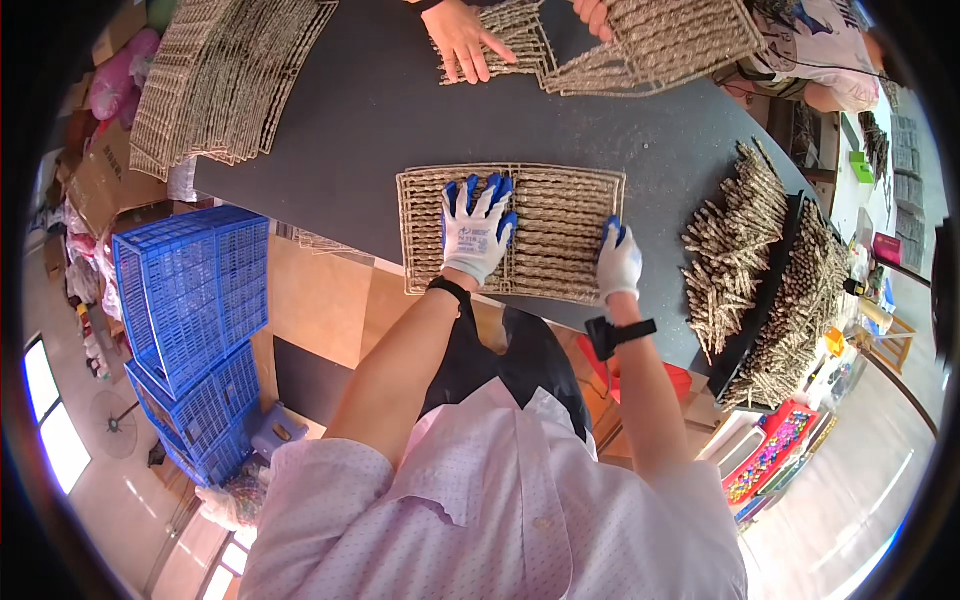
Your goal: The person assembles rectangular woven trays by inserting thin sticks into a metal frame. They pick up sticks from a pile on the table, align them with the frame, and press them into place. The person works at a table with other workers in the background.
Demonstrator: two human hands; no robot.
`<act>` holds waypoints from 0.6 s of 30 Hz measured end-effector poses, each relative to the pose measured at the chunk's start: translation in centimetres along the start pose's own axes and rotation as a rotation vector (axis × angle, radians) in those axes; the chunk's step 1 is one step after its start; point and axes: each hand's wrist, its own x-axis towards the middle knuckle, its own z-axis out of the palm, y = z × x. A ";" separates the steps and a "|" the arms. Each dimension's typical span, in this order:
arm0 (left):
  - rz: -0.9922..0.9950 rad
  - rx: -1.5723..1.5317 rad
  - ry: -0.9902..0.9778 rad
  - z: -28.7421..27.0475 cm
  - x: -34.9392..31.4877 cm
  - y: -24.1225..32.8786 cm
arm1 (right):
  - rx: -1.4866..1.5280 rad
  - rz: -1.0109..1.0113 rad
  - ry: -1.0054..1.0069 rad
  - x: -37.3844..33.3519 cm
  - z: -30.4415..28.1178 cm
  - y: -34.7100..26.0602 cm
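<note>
A rectangular tan woven panel (565,232), made of rows of twisted strands in a thin frame, lies on the dark table in front of me. My left hand (478,232), in a white glove with blue fingertips, rests palm down on its left half, fingers spread. At the panel's right edge is my right hand (619,262), gloved the same way, its fingers curled round the edge; the fingertips are partly hidden. To the right lie loose twisted strands (735,250) in a heap, with more strands (790,310) in a black tray beside them.
Across the dark table (360,140), another person's bare hand (462,40) presses on a woven panel (660,45). A stack of similar panels (225,80) stands at the far left. Blue plastic crates (195,290) are piled below, left of the table. A red bin (765,455) holds colourful pieces.
</note>
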 end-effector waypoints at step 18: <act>-0.723 -0.214 0.173 -1.8 -5.8 -4.1 | -0.379 -0.847 -0.131 -1.0 2.2 -5.2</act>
